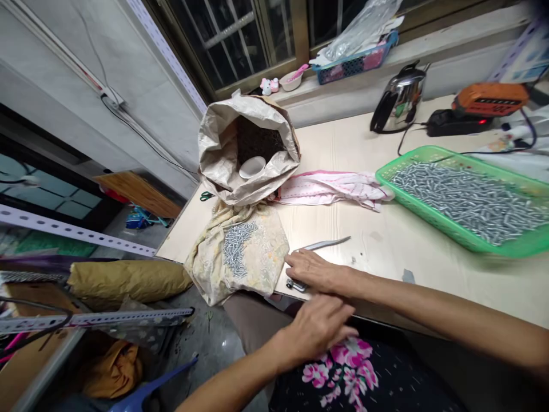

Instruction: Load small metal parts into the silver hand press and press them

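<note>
My right hand (311,269) rests near the table's front edge with its fingers curled over a small metal tool (295,285), mostly hidden under the palm. Just beyond the knuckles lies a slim grey curved strip (328,244); whether it joins the tool I cannot tell. My left hand (319,323) hovers above the lap, fingers stretched out and holding nothing. Left of the right hand, a small heap of silver screw-like metal pieces (238,249) sits on a patterned yellowish cloth (268,252), which hangs over the table edge.
A wide-mouthed sack (214,143) holds dark contents and a white bowl (252,167). Next to it are a pink-white towel (330,189) and dark green-handled scissors (206,195). A green basket (433,214) of similar pieces, a kettle (401,97) and an orange battery (491,100) stand right.
</note>
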### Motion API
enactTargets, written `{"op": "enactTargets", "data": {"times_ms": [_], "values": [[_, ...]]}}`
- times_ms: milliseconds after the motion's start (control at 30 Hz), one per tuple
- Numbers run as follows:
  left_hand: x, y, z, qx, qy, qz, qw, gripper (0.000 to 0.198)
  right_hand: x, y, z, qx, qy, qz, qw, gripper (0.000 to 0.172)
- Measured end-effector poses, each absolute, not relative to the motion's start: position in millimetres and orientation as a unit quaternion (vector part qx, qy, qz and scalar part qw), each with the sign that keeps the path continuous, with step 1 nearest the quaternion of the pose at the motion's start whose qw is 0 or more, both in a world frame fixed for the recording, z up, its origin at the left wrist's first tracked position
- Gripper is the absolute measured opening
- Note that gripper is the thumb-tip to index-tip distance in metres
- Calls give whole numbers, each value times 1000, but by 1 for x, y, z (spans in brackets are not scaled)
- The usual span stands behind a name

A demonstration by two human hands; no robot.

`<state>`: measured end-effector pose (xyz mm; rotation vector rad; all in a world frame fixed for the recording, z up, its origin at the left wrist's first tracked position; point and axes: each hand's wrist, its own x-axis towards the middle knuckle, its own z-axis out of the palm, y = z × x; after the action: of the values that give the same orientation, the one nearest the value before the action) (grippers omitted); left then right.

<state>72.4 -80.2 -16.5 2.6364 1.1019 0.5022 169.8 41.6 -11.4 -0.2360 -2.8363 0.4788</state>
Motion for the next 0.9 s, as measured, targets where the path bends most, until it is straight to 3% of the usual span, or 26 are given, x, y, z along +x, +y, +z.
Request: {"op": "enactTargets", "data": {"times_ms": [133,267,333,433,500,600,667,833,900], "values": [[20,-80,4,885,355,300,-15,15,157,47,-23,-66,-953,248,159,13],[-53,-24,16,730,636,237,-83,19,171,53,-1,-180,-848,351,354,15],[-78,12,18,673,716,175,-61,21,203,62,23,-266,-811,298,428,13],[-91,55,17,624,774,96,-35,23,279,82,57,-383,-787,76,477,12],[-89,73,14,604,795,54,-29,24,333,95,69,-469,-767,-60,434,22],[-82,87,9,586,810,-6,-22,25,385,100,64,-558,-752,-117,331,52],[-79,91,7,587,809,-35,-15,23,389,90,48,-562,-763,-101,304,60],[-80,93,6,611,789,-70,-10,31,313,36,2,-404,-857,133,291,32],[-81,91,7,626,776,-76,-10,34,277,16,-9,-360,-873,194,267,29]]}}
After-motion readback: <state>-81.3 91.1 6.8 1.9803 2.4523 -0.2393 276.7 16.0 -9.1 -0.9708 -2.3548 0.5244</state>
